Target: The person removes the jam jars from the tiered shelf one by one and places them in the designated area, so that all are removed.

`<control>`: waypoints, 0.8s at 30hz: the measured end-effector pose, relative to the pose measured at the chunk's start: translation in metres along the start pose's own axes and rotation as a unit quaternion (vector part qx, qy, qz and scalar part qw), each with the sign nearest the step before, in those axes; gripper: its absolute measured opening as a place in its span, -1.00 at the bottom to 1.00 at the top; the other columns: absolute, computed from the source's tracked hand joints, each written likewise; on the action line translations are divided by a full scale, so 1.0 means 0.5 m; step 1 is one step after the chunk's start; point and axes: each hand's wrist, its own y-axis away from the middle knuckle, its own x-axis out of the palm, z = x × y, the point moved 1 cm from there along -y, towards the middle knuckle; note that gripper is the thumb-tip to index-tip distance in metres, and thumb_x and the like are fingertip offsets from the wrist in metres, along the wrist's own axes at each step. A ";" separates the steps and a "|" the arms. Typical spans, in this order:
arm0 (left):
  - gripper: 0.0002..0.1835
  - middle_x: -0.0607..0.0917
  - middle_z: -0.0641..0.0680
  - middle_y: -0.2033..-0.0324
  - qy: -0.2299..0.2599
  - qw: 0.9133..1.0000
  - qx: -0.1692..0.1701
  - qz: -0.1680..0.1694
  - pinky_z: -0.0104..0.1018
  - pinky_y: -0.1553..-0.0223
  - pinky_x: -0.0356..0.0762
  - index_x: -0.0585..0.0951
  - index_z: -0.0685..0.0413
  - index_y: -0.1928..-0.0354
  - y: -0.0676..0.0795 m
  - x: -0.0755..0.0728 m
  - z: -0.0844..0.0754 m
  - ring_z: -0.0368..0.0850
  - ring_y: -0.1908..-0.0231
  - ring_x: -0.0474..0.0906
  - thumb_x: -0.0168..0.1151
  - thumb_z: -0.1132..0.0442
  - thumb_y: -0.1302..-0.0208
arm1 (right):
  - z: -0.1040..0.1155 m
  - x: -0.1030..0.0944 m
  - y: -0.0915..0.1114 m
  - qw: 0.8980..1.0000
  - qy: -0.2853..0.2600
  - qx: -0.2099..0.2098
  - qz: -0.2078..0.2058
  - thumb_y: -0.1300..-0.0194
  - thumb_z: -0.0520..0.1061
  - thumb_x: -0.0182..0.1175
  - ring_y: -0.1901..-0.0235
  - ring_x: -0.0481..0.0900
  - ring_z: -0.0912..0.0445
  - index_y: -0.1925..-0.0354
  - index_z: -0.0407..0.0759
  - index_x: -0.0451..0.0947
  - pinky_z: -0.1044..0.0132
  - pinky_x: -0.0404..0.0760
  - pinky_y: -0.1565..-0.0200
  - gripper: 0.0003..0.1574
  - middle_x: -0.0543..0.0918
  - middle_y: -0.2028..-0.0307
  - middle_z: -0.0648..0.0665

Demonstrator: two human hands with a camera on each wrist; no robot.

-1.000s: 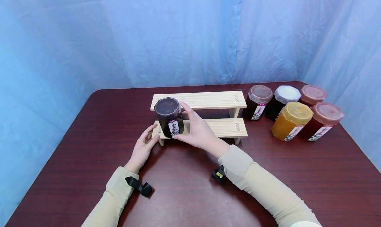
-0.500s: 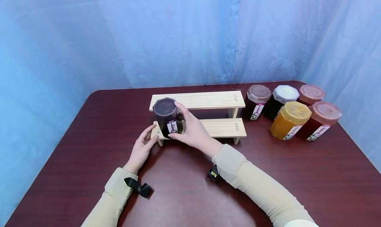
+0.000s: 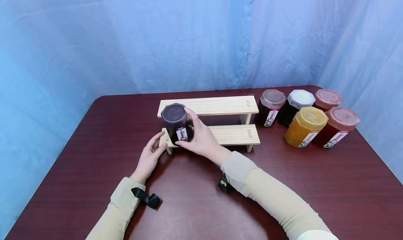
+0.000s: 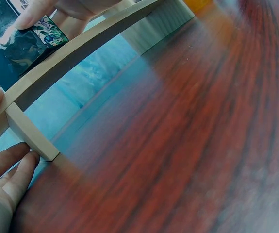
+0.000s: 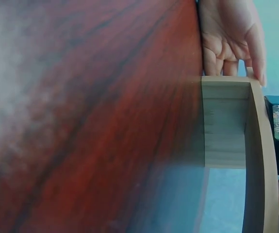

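A dark octagonal jar with a dark lid and a white-and-purple label stands upright at the left end of the lower step of a two-step wooden display rack. Around its right side, my right hand grips it, thumb in front by the label; the fingers behind are partly hidden. My left hand holds the rack's left end. In the right wrist view, the left thumb lies at the step's edge while the other fingers are at the end leg. The jar's base looks in contact with the board.
On the right of the table stand several more jars: a dark one, a white-lidded one, a yellow one and two red ones, the nearer at the far right. A blue curtain hangs behind.
My right hand and the dark jar have shifted slightly left along the lower step, mostly in the earlier half second. The left hand stays at the rack's end. The view has drifted a little.
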 end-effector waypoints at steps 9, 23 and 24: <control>-0.47 0.41 0.22 -0.27 0.000 1.000 0.001 -0.001 -0.62 0.00 0.38 0.27 0.06 -0.37 -0.001 -0.001 0.000 -0.48 0.02 0.45 0.08 0.27 -0.38 | -0.002 0.006 -0.001 1.000 0.010 0.000 -0.010 0.09 -0.07 0.51 -0.03 0.55 -0.08 -0.38 0.02 -0.11 0.06 0.54 -0.03 0.27 0.44 -0.18 -0.30; -0.47 0.38 0.22 -0.28 0.013 1.000 0.000 0.002 -0.60 0.03 0.41 0.26 0.07 -0.37 0.001 0.001 -0.003 -0.48 0.04 0.46 0.06 0.29 -0.39 | 0.004 0.012 0.006 0.999 0.028 0.000 -0.031 0.12 -0.05 0.52 0.03 0.57 -0.11 -0.37 0.01 -0.07 0.06 0.58 0.05 0.26 0.45 -0.16 -0.32; -0.47 0.40 0.22 -0.27 0.015 1.000 0.000 0.002 -0.60 0.03 0.42 0.26 0.07 -0.37 0.001 0.001 -0.003 -0.47 0.05 0.47 0.06 0.30 -0.39 | 0.005 0.011 0.006 0.999 0.027 0.000 -0.031 0.12 -0.06 0.52 0.03 0.57 -0.11 -0.37 0.01 -0.07 0.05 0.58 0.06 0.26 0.45 -0.16 -0.32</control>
